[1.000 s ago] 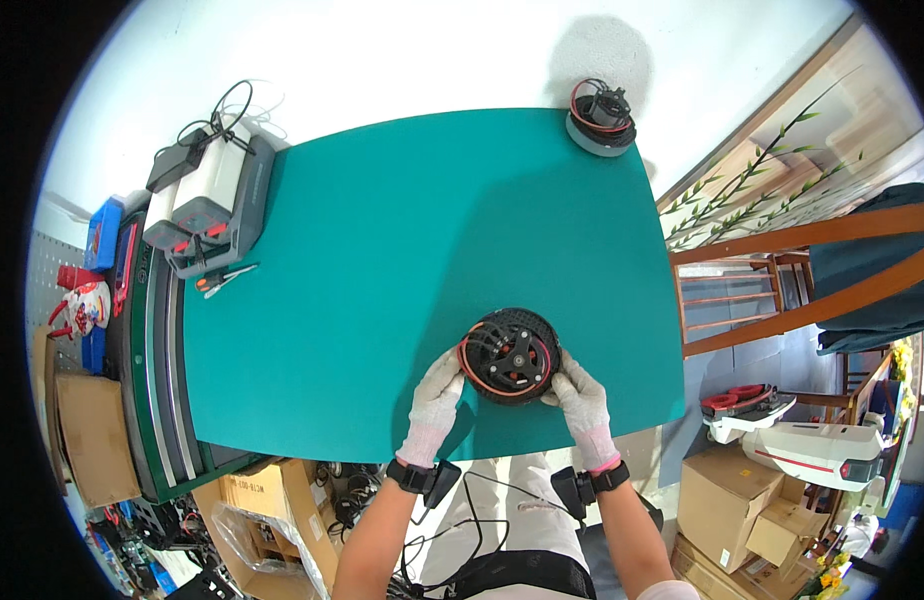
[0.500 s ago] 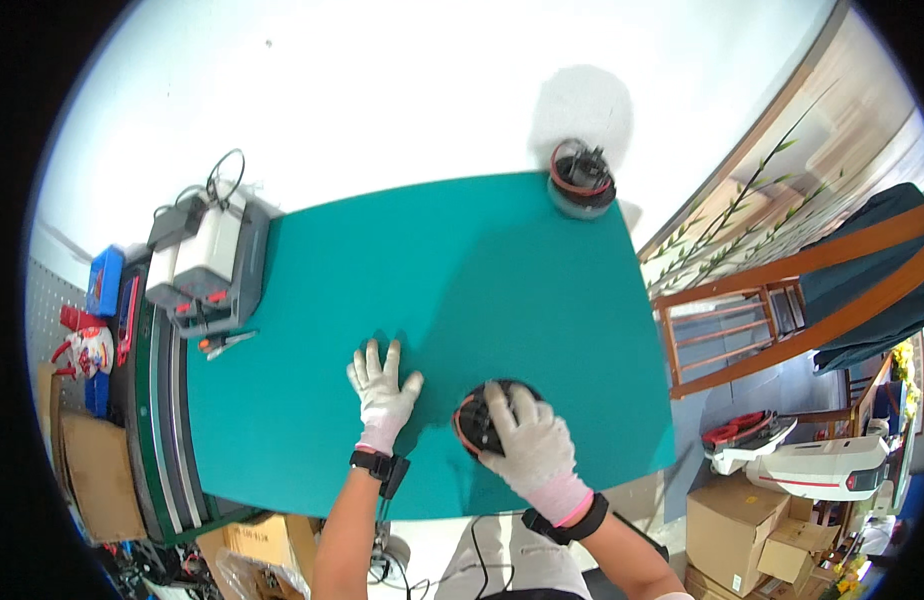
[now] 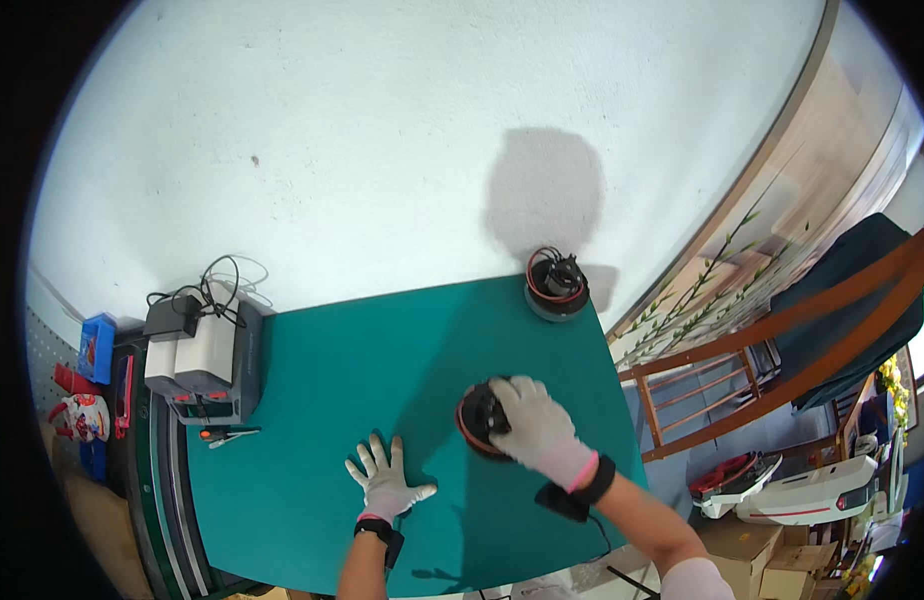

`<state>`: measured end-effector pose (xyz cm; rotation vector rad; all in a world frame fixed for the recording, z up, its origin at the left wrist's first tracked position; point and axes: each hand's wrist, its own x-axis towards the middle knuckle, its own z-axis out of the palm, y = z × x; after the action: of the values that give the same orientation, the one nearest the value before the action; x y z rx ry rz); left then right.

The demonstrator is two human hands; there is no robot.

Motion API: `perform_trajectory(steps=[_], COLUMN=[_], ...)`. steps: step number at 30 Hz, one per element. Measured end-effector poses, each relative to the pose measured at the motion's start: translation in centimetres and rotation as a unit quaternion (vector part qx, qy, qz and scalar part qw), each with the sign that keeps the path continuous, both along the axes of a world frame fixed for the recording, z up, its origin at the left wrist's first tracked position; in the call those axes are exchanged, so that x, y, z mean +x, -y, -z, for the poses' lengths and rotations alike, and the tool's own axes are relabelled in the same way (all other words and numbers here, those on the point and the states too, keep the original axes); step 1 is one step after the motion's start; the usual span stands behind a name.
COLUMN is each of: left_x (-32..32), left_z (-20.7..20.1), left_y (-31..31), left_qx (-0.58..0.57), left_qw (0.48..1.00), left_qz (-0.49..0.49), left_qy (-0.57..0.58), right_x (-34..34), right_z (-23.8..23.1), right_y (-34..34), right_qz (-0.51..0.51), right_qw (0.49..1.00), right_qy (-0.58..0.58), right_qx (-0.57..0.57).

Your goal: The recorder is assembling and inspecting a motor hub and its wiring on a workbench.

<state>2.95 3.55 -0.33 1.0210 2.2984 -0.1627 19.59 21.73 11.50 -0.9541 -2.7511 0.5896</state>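
My right hand (image 3: 535, 428), in a white glove with a pink cuff, grips a round black part (image 3: 479, 412) from above and from its right side. A reddish-brown wire or rim shows round that part's edge; the covering fingers hide some of it, and whether it touches the table I cannot tell. My left hand (image 3: 386, 482), gloved alike, has its fingers spread over the green table mat (image 3: 332, 370) and holds nothing. At the far right corner stands a similar round black part (image 3: 557, 284) with a reddish wire and a grey lower side.
A grey device with two white blocks (image 3: 204, 358) and black cables stands at the back left. A small orange-and-black tool (image 3: 225, 436) lies before it. The white wall (image 3: 382, 150) rises behind the mat; a wooden chair (image 3: 702, 400) is at the right.
The view has tilted up, so the table sits lower in it. My right hand has carried the round black part away from the front edge. My left fingers are spread wider.
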Motion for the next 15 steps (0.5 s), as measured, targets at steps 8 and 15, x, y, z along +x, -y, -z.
perform_trajectory(steps=[8, 15], left_x=[0.0, -0.2], left_z=[0.4, 0.1], left_y=[-0.6, -0.8], left_qx=[-0.038, -0.072], left_qw=[0.999, 0.997], left_qz=[0.001, -0.005], left_qy=[0.014, 0.021], right_x=[-9.6, -12.5], right_z=[3.9, 6.0], right_y=[-12.7, -16.2], right_qz=[0.048, 0.086], right_qw=[0.997, 0.994], right_qy=[0.029, 0.058], right_qx=[0.046, 0.032])
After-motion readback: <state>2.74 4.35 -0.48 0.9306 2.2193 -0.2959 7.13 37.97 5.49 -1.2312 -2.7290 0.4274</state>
